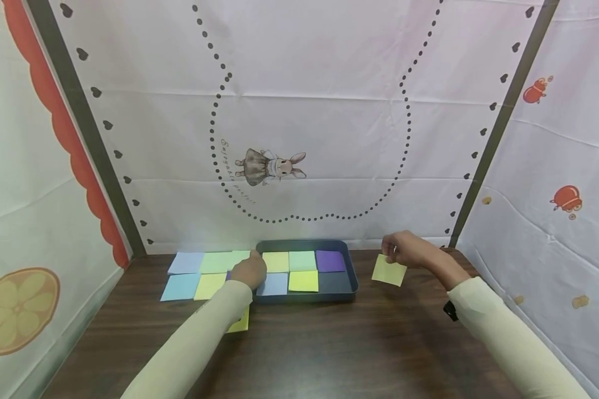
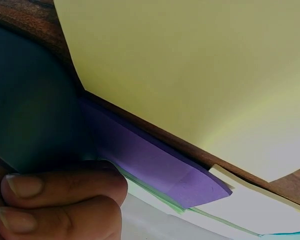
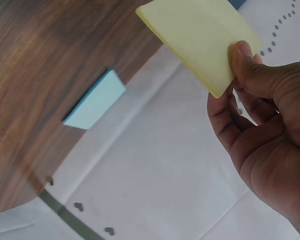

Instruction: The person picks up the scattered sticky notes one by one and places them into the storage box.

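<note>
My right hand (image 1: 404,247) pinches a pale yellow sticky-note pad (image 1: 388,271) between thumb and fingers, raised to the right of the tray. In the right wrist view the same yellow pad (image 3: 200,42) shows its thick edge. My left hand (image 1: 249,270) is at the left wall of a dark blue tray (image 1: 304,298), its fingers (image 2: 65,185) curled against it in the left wrist view. Inside the tray sit yellow, green, purple (image 1: 330,261) and light blue (image 1: 273,284) pads in two rows; the front right spot shows bare tray floor. My left forearm partly hides a yellow pad (image 1: 238,321).
Left of the tray, more pads lie in two rows, among them blue (image 1: 181,286), green (image 1: 217,262) and purple (image 2: 150,155). A light blue pad (image 3: 95,102) lies near the table's back edge on the right. Printed cloth walls (image 1: 319,138) enclose the brown table (image 1: 329,354).
</note>
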The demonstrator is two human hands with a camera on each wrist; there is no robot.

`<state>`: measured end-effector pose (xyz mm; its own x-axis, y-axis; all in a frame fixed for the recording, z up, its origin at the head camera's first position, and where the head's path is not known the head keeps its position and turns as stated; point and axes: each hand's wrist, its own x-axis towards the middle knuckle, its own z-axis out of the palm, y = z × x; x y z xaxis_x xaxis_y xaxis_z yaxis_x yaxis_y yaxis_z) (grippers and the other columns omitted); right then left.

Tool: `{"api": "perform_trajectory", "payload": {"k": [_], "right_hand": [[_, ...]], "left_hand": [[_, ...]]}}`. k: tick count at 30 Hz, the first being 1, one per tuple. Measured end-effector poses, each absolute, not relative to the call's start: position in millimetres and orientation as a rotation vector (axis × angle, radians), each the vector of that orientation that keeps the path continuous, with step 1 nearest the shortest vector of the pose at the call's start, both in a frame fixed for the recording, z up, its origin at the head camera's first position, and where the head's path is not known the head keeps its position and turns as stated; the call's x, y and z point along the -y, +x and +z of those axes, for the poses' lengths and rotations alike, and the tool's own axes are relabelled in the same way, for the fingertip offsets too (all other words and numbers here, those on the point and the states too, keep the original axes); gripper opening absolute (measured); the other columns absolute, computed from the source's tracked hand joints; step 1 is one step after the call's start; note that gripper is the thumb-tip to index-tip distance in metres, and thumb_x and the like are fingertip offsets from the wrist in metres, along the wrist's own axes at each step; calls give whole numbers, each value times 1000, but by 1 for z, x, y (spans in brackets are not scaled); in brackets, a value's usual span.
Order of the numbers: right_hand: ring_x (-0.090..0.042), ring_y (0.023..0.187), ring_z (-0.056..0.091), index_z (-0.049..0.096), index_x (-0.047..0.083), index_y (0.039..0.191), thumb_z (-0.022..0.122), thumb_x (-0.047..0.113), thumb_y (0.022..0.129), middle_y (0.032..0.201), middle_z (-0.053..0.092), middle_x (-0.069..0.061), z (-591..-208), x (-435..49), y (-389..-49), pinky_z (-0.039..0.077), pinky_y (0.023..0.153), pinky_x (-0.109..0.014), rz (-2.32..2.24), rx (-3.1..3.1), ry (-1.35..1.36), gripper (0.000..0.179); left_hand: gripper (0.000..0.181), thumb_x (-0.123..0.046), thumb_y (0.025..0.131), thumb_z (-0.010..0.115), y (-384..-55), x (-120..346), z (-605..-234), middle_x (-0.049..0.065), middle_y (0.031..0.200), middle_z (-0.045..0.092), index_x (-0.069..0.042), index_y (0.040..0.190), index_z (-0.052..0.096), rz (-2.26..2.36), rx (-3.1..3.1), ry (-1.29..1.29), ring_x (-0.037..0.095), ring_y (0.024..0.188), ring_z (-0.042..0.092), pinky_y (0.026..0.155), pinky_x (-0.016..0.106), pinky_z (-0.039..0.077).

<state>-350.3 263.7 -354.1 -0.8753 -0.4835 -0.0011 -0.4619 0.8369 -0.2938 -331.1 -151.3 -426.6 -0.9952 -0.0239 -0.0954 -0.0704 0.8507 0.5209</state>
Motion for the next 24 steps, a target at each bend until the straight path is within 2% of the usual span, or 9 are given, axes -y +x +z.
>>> {"api": "perform_trajectory", "payload": {"k": [8,15,20,24], "right_hand": [[-18,83,63,72,7,97,76,-4,98,94,76,-6,-351,-247,-351,56,77,-38,-472,-3018,-803,11],[-20,87,69,71,8,99,77,-4,99,94,76,-6,-348,-229,-350,60,83,-42,-534,-3066,-847,13],[-22,93,73,71,9,101,78,-2,101,97,77,-4,-346,-213,-347,63,88,-45,-557,-3119,-924,13],[-22,93,73,73,8,100,79,-3,99,96,77,-6,-347,-198,-342,63,87,-44,-582,-3154,-1049,12]], "left_hand": [[55,-22,119,24,-333,152,-429,29,105,76,12,157,43,827,-2947,-64,36,86,71,78,49,61],[54,-22,119,23,-332,152,-429,26,101,75,13,156,44,832,-2943,-62,35,84,70,75,46,59],[55,-22,119,24,-329,152,-425,27,104,76,13,157,42,845,-2936,-62,36,87,70,80,49,61],[56,-22,119,24,-330,152,-425,29,108,76,13,158,41,836,-2936,-65,37,89,71,82,51,62]]}}
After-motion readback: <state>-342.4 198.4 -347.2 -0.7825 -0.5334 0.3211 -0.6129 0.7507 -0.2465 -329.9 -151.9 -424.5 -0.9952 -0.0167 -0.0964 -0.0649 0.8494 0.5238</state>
